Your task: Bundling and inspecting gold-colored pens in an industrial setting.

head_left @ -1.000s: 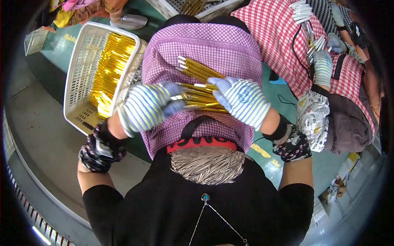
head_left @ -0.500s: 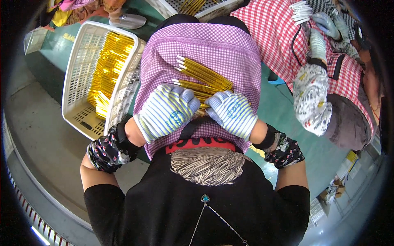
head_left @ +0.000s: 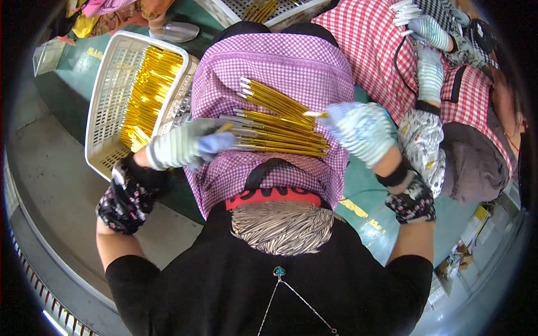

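Observation:
Across my lap, on a purple checked apron [head_left: 269,53], lie two bundles of slim gold sticks [head_left: 280,134]; the upper bundle has white tips, the lower one greyish left ends. At the right ends of the sticks, my right hand [head_left: 361,131] is closed, and a gold stick with a white tip [head_left: 315,114] pokes out from its fingers. My left hand [head_left: 188,144] is at the sticks' left ends, smeared by motion, its fingers curled. A small yellowish end shows at its fingertips, too blurred to name. Both hands wear striped gloves.
On the left stands a white plastic basket [head_left: 101,106] holding many shiny gold sticks. Another basket [head_left: 305,12] stands beyond my knees. Close on the right sits a co-worker in a red checked apron [head_left: 367,47], with gloved hands around white sticks [head_left: 404,12].
My hands have moved apart, the left toward the basket and the right outward and slightly up, uncovering the lower bundle. A white-tipped stick now shows in my right hand. The co-worker's hands have shifted.

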### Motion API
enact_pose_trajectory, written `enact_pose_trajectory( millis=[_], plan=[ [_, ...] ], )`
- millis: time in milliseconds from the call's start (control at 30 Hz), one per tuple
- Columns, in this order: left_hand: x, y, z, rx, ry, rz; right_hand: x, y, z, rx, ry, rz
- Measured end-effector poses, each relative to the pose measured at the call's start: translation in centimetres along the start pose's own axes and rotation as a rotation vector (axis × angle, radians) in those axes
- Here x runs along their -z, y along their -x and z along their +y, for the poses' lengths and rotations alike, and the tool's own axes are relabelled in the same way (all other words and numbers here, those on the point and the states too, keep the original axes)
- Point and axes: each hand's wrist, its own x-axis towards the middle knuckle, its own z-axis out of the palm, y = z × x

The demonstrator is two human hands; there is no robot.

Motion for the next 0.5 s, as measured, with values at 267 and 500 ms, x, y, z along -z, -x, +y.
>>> enact_pose_trajectory(
  millis=[267, 500],
  plan=[
    [0.8, -3.1, -0.2, -0.665, -1.085, 0.52, -2.1, -3.2, -2.9, -0.127, -0.168, -0.072],
    [0.4, -3.4, -0.2, -0.56, -1.428, 0.474, -3.5, -3.9, -4.5, 0.072, -0.207, 0.064]
  ],
)
